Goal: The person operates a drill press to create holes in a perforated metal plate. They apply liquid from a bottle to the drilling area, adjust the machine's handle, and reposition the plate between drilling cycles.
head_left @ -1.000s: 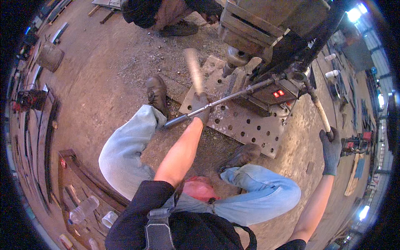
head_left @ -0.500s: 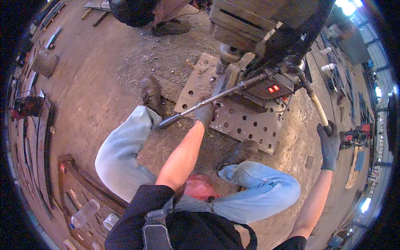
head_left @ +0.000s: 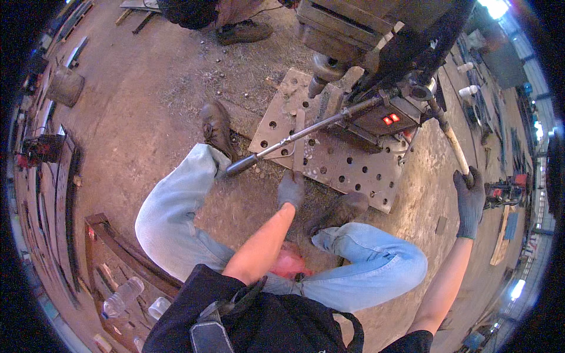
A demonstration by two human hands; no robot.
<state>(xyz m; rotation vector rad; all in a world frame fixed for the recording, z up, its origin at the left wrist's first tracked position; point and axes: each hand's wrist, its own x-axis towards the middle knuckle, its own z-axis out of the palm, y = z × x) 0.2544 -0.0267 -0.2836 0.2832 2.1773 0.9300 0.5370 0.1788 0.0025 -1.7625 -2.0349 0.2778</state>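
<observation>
My gloved left hand (head_left: 290, 190) is closed on the near end of a narrow flat metal strip (head_left: 299, 141), just off the near edge of a steel plate (head_left: 329, 172) full of round holes. The strip reaches over the plate and passes under a long lever with a black grip (head_left: 242, 165). My gloved right hand (head_left: 469, 203) is wrapped round the end of a pale lever handle (head_left: 452, 141) on a drilling machine (head_left: 347, 29). The machine's spindle (head_left: 318, 87) points down at the plate, apart from the strip. Red lit digits glow on its box (head_left: 384, 123).
My boots (head_left: 215, 126) stand near the plate, and a red bag (head_left: 287, 260) lies between my legs. Plastic bottles (head_left: 122, 297) and a rusty steel channel (head_left: 126, 252) are at lower left. Another person's shoe (head_left: 245, 32) is beyond. Metal shavings (head_left: 197, 76) litter the floor.
My left hand has drawn back toward me from over the plate, bringing the strip away from beneath the spindle. My right hand stays on the lever handle, nearly unmoved.
</observation>
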